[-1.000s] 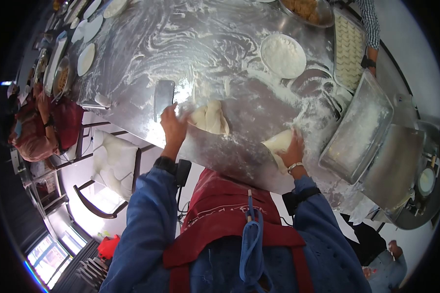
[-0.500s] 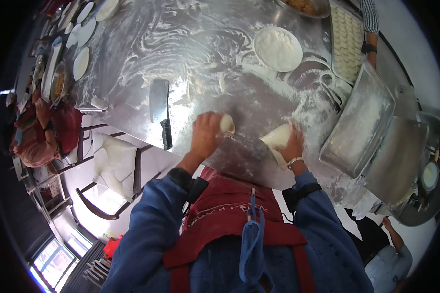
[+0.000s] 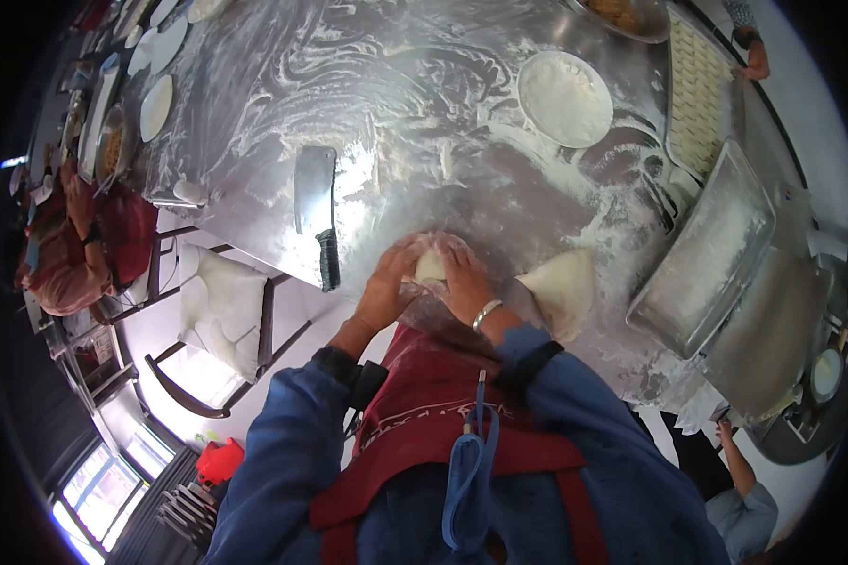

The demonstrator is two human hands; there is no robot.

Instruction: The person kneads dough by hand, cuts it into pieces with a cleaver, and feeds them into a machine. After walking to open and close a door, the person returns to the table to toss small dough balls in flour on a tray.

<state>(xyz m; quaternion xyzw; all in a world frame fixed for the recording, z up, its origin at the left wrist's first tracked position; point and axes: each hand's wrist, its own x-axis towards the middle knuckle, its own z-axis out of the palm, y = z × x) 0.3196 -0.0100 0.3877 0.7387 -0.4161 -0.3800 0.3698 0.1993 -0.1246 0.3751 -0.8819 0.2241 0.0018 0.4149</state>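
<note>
A small lump of pale dough (image 3: 431,266) sits between my two hands at the near edge of the floured metal table. My left hand (image 3: 390,282) curls round its left side, and my right hand (image 3: 462,281) closes on its right side. The hands cover much of the lump. Just right of my right hand lies a larger piece of dough (image 3: 563,290), untouched, with a pointed corner toward me. Left of my hands, a cleaver (image 3: 315,202) lies flat with its black handle toward the near edge.
A bowl of flour (image 3: 564,100) stands beyond the dough. To the right are an empty metal tray (image 3: 705,254) and a tray of rows of dumplings (image 3: 695,99). A chair (image 3: 219,315) stands left of me; a person (image 3: 75,240) is at the far left.
My right hand has let go of the larger dough piece and moved left to the small lump. Both hands now meet around that lump. The larger piece stays on the table.
</note>
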